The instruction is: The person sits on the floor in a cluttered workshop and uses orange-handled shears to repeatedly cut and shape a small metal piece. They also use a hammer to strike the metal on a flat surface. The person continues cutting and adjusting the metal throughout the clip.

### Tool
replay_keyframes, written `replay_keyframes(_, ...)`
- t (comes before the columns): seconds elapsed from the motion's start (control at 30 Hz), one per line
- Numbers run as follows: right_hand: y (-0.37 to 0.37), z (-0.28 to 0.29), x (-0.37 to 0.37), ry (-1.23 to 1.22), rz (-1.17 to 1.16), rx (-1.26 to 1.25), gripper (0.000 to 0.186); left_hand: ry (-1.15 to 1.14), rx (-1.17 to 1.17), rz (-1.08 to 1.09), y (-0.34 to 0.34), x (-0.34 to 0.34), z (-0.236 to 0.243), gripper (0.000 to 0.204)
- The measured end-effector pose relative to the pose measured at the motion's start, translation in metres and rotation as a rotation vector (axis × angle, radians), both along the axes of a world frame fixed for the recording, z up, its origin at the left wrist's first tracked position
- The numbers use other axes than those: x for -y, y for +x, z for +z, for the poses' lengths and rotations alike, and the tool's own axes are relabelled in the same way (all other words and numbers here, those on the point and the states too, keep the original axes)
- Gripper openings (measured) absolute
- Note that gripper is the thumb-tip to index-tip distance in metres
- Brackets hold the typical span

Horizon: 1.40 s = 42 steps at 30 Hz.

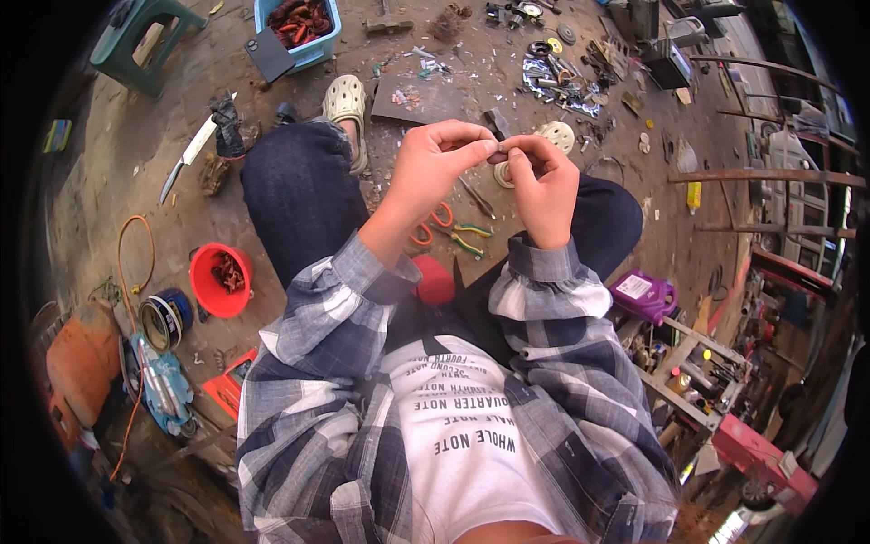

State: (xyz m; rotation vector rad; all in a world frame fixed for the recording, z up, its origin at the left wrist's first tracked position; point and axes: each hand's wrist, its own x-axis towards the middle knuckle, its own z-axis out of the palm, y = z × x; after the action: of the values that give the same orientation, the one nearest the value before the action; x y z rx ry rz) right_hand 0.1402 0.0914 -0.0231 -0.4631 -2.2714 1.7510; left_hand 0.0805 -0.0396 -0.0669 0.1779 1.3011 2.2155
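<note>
My left hand (435, 163) and my right hand (539, 177) meet above my bent knees, both pinching a small grey object (498, 148) too small to name between their fingertips. On the ground below lie orange-handled cutters (430, 222), green-and-yellow pliers (471, 240) and a thin dark tool (476, 198). A dark tool head (497, 122) shows just beyond my fingers, beside a flat grey plate (403, 100) bearing small bits. A red round object (433, 279) sits between my legs.
A knife (190, 154), red bucket (222, 299), blue bin (322, 50) and green stool (118, 63) are at left and back. Scattered metal parts (557, 82) lie at back right. A purple jug (643, 295) and metal racks (770, 177) stand to my right.
</note>
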Motion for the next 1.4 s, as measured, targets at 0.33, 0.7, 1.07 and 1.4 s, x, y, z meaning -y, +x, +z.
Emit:
replay_keyframes(0.33, -0.003, -0.014, 0.001, 0.136, -0.026, -0.026, 0.007, -0.118, 0.003, 0.034, 0.001, -0.001, -0.002, 0.017)
replay_keyframes(0.7, -0.006, -0.01, 0.005, 0.279, -0.028, -0.03, 0.009, -0.036, 0.175, 0.046, 0.001, -0.005, -0.008, 0.015)
replay_keyframes(1.07, -0.004, -0.011, 0.0, 0.451, 0.039, -0.122, 0.01, 0.107, 0.33, -0.022, 0.0, -0.003, -0.01, 0.014)
replay_keyframes(1.4, -0.004, -0.014, -0.001, 0.506, 0.013, -0.055, 0.01, 0.137, 0.333, -0.073, -0.001, -0.003, -0.017, 0.013)
